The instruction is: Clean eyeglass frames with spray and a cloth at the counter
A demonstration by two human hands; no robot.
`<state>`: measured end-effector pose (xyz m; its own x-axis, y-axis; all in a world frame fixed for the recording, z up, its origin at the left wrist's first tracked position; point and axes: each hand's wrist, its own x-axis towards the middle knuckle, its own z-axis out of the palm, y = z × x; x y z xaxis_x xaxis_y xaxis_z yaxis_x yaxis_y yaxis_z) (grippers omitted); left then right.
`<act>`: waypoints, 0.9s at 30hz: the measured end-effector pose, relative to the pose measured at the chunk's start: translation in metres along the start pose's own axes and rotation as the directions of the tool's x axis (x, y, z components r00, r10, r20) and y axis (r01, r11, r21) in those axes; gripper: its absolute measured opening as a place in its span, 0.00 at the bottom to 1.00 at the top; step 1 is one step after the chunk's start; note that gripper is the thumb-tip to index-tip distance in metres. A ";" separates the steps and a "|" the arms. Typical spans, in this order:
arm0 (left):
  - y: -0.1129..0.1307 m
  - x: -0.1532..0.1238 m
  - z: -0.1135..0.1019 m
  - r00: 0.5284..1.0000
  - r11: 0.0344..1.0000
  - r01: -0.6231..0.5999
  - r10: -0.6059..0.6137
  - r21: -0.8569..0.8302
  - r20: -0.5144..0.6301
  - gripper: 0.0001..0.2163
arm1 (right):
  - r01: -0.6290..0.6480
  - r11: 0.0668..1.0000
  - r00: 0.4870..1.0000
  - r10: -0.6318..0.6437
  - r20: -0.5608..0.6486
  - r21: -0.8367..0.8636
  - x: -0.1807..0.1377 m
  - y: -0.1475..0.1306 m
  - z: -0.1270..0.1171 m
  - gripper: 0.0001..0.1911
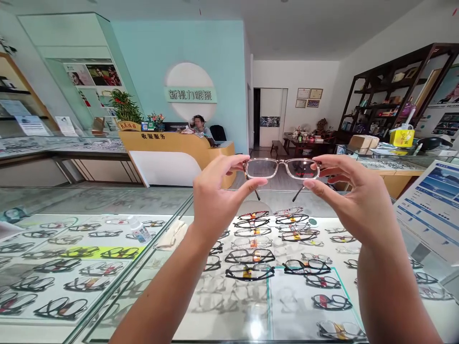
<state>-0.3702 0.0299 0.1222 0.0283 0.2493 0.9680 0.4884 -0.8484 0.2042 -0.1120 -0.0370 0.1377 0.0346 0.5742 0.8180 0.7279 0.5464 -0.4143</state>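
Note:
A pair of eyeglasses [281, 161] with a clear, brownish frame is held up in front of me, lenses facing me and temples pointing away. Red lettering shows on its right lens. My left hand [218, 188] pinches the left end of the frame between thumb and fingers. At the right end, my right hand [353, 191] grips it the same way. Below my hands, rows of eyeglasses [250, 256] lie at the glass display counter [186, 203], many with small yellow or red tags on their lenses.
More eyeglasses [60, 308] fill the left case, near a small white bottle [139, 230] and a folded cloth [174, 235]. A printed sign [430, 210] stands at right. Beyond are a curved reception desk [168, 150] with a seated person [200, 126], and a dark shelf [389, 86].

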 end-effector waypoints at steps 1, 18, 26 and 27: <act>-0.002 0.000 0.000 1.000 1.000 0.018 -0.018 -0.019 0.021 0.20 | -0.017 1.000 1.000 0.017 -0.002 0.010 0.000 0.001 0.001 0.20; -0.019 -0.002 0.013 0.954 0.939 0.300 -0.300 -0.168 0.026 0.23 | -0.114 0.993 0.993 0.114 -0.018 0.002 0.005 0.002 0.015 0.17; -0.016 -0.004 0.015 0.946 0.925 0.320 -0.323 -0.207 0.018 0.22 | -0.023 0.998 0.998 0.019 -0.066 -0.060 0.003 0.004 0.020 0.18; -0.015 -0.004 0.015 0.946 0.925 0.319 -0.323 -0.207 0.016 0.22 | -0.015 0.997 0.997 0.009 -0.070 -0.071 0.002 0.003 0.021 0.18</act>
<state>-0.3648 0.0488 0.1131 -0.1172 0.5176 0.8476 0.2799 -0.8016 0.5282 -0.1237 -0.0212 0.1299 0.0896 0.5350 0.8401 0.7743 0.4931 -0.3966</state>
